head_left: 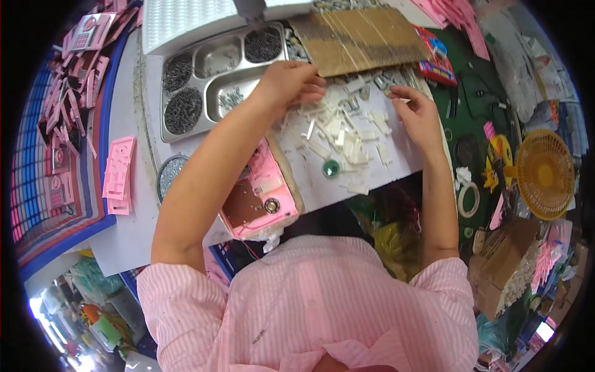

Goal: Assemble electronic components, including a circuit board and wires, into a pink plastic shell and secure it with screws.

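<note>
Loosely bent, the fingers of my left hand [291,84] are at the near left corner of a brown cardboard sheet [362,38]; their undersides are hidden, and I see nothing held. My right hand [414,118] is open, thumb and forefinger apart, beside small metal parts [364,93] at the sheet's near edge. Between my hands lies a loose heap of white plastic pieces [338,127] with a small round green item [330,168]. Below my left forearm sits an opened pink plastic housing [263,195] with a round black-and-gold part inside.
A metal compartment tray [207,118] of dark screws and small silver pieces stands at the back left. Beside it are a bowl of small grey parts [170,173] and a pink panel [119,173]. A red packet [438,62] lies right of the cardboard; a yellow basket [545,173] stands farther right.
</note>
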